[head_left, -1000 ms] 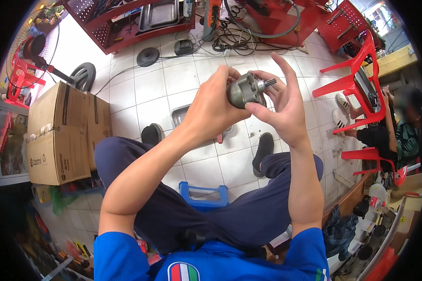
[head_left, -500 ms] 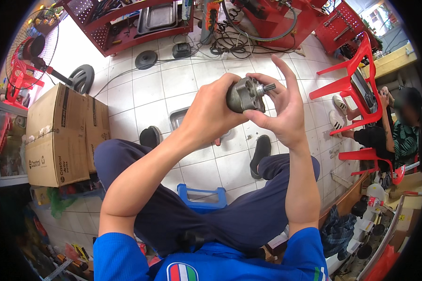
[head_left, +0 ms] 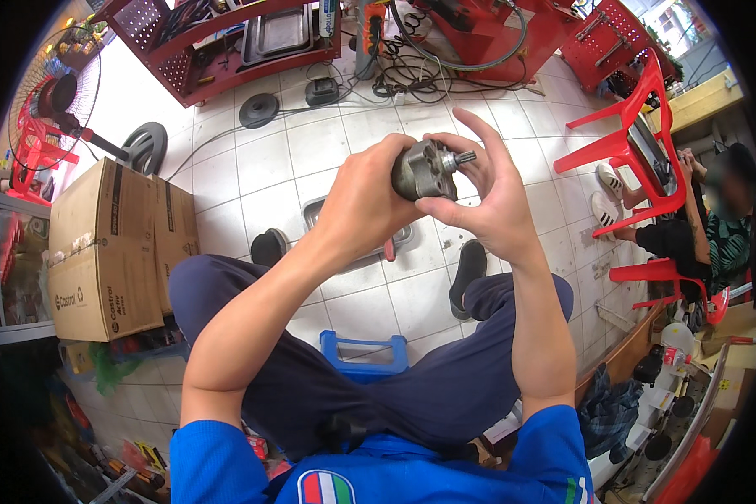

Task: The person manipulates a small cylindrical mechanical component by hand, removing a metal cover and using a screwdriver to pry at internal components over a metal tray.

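Note:
A grey metal motor-like part (head_left: 427,170) with a short splined shaft sits between both my hands, held up in front of me above the tiled floor. My left hand (head_left: 368,197) wraps around its body from the left. My right hand (head_left: 487,197) cups it from the right, thumb under the part and fingers spread near the shaft. Below the hands, a shallow metal tray (head_left: 321,212) lies on the floor, mostly hidden by my left hand.
I sit on a blue stool (head_left: 363,353). Cardboard boxes (head_left: 109,252) stand at my left, with a floor fan (head_left: 59,101) behind them. Red shelving (head_left: 227,50), cables (head_left: 412,80) and red plastic chairs (head_left: 634,151) lie ahead and right, where another person (head_left: 706,227) sits.
The part has been turned in my hands, so its shaft now points right toward my right fingers. Both hands stay on it at about the same height.

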`<state>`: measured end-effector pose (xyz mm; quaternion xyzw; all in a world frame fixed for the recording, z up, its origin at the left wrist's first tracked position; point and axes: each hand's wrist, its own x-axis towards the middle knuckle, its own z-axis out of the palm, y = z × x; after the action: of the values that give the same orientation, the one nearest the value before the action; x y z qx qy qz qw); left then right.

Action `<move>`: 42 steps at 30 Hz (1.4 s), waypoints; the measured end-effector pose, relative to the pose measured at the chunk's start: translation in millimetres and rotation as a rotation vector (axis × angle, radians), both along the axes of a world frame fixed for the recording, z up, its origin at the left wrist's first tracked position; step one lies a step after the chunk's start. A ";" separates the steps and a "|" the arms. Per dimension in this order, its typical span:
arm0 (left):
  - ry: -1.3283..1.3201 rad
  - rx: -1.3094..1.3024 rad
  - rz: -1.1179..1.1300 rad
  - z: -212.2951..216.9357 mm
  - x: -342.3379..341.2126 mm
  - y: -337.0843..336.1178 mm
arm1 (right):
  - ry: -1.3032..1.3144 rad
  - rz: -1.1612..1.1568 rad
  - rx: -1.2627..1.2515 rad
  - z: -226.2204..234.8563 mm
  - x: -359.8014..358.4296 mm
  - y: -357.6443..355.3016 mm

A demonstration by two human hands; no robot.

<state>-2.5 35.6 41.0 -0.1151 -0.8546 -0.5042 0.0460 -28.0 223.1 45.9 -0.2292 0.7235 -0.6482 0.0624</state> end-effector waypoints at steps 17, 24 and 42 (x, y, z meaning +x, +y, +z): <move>0.113 -0.027 -0.003 5.3 2.7 -0.1 | -0.005 0.027 -0.073 3.7 2.6 0.6; 0.243 -0.161 0.027 2.1 2.1 -4.0 | -0.003 0.053 -0.031 1.7 1.6 0.2; 0.337 -0.362 0.003 13.0 9.7 -6.1 | -0.004 0.146 0.067 11.6 -3.0 14.5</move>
<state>7.2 29.5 53.9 -0.2026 -0.9115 -0.3163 0.1674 -31.0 237.5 57.5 -0.2777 0.7260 -0.6178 0.1188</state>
